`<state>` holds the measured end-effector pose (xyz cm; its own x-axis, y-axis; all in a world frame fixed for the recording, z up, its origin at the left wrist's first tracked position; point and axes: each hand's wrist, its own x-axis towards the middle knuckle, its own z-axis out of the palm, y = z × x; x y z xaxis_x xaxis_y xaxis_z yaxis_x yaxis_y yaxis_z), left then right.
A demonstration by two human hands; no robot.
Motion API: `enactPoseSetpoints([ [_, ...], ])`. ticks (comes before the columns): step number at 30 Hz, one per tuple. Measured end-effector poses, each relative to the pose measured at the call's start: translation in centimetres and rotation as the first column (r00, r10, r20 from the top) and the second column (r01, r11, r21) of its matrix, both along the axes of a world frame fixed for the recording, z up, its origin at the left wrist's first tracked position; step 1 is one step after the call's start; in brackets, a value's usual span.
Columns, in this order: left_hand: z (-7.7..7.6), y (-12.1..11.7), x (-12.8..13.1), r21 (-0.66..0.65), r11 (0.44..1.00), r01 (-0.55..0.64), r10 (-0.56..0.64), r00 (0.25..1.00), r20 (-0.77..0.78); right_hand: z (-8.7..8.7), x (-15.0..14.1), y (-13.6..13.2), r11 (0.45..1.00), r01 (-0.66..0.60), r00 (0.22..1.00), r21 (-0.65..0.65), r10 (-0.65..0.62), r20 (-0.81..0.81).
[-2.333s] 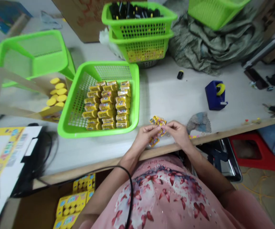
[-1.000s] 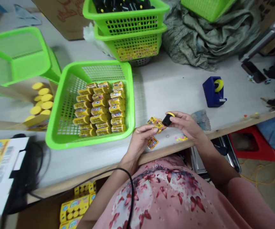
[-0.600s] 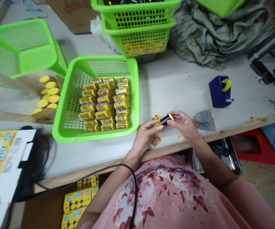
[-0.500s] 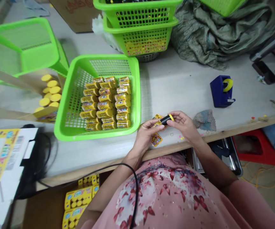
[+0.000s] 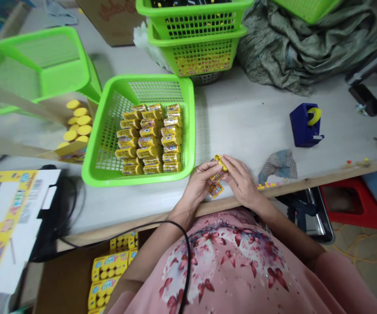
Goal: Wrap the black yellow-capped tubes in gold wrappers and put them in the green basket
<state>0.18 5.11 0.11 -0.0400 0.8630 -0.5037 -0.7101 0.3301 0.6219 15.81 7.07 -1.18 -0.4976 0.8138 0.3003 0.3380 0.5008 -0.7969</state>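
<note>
My left hand (image 5: 197, 182) and my right hand (image 5: 240, 179) meet near the table's front edge, both closed on a small capped tube (image 5: 223, 165). Its yellow end peeks out between my fingers, and most of its body is hidden. A yellow printed label (image 5: 217, 174) shows at the tube, under my fingertips; how far it wraps around cannot be made out. Just below, another printed label (image 5: 216, 189) lies on the table. Left of my hands, a green basket (image 5: 192, 131) holds rows of yellow-labelled tubes (image 5: 149, 140) lying on their sides.
A blue tape dispenser (image 5: 303, 125) and a greyish cloth (image 5: 279, 165) sit to the right, with small yellow and pink bits (image 5: 267, 185) near the edge. Stacked green baskets (image 5: 204, 39) stand behind. At left are an open carton (image 5: 41, 153) of yellow-capped tubes and a black cable (image 5: 123, 226).
The black tube body, exposed before, is now covered by my fingers and the yellow label. My right hand has moved left, closer to my left hand. Small bits now show beside the cloth.
</note>
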Motion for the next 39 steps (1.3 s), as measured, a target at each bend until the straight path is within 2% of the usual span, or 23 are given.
enactPoseSetpoints([
  [2, 0.1, 0.0, 0.0, 0.018, 0.999, 0.028, -0.028, 1.000, 0.009, 0.1, 0.4, -0.1, 0.999, -0.037, 0.999, -0.029, 0.037, -0.009],
  [5, 0.2, -0.1, 0.0, 0.065, 0.990, 0.129, -0.131, 0.991, 0.024, 0.5, 0.9, 0.1, 0.981, -0.073, 0.991, -0.178, 0.051, -0.123],
  [7, 0.3, -0.3, -0.1, 0.087, 0.976, 0.198, -0.201, 0.979, 0.028, 0.7, 1.1, 0.4, 0.949, -0.107, 0.975, -0.296, 0.042, -0.217],
  [12, 0.1, -0.8, -0.9, 0.078, 0.944, 0.321, -0.321, 0.947, -0.009, 0.7, 1.3, 0.7, 0.836, -0.111, 0.928, -0.537, -0.106, -0.357],
  [15, 0.1, -0.9, -0.7, 0.080, 0.952, 0.297, -0.292, 0.954, -0.070, 0.4, 1.2, 0.8, 0.834, -0.060, 0.924, -0.548, -0.161, -0.346],
  [18, -0.1, -0.9, 0.1, 0.146, 0.977, 0.156, -0.116, 0.961, -0.250, 0.2, 0.9, 1.0, 0.882, 0.114, 0.945, -0.458, -0.238, -0.224],
  [21, -0.4, -0.7, 0.8, 0.199, 0.979, 0.040, 0.043, 0.918, -0.395, 0.3, 0.6, 1.2, 0.928, 0.241, 0.968, -0.285, -0.251, 0.002],
  [24, -0.7, -0.4, 0.9, 0.173, 0.985, 0.019, 0.039, 0.945, -0.323, 0.2, -0.1, 0.7, 0.965, 0.262, 0.955, 0.025, -0.263, 0.136],
  [26, -0.8, -0.3, 0.8, 0.163, 0.986, 0.031, 0.010, 0.969, -0.248, -0.1, -0.6, 0.2, 0.947, 0.229, 0.952, 0.223, -0.266, 0.150],
  [27, -0.8, -0.3, 0.7, 0.160, 0.986, 0.037, -0.001, 0.977, -0.215, -0.3, -0.9, -0.1, 0.936, 0.217, 0.954, 0.279, -0.264, 0.142],
  [29, -0.6, -0.3, 0.6, 0.131, 0.988, 0.079, -0.059, 0.986, -0.155, -0.8, -1.3, -0.4, 0.921, 0.225, 0.959, 0.317, -0.266, 0.093],
  [31, -0.3, -0.4, 0.4, 0.079, 0.980, 0.185, -0.178, 0.980, -0.085, -0.9, -1.4, -0.5, 0.926, 0.228, 0.968, 0.302, -0.250, 0.035],
  [34, -0.1, -0.4, 0.2, 0.057, 0.947, 0.317, -0.318, 0.948, -0.001, -0.6, -1.0, -0.5, 0.945, 0.144, 0.989, 0.293, -0.149, -0.006],
  [39, -0.2, -0.4, -0.1, 0.075, 0.952, 0.298, -0.300, 0.954, 0.023, -0.1, -0.2, -0.4, 0.949, 0.098, 0.994, 0.299, -0.105, 0.009],
])
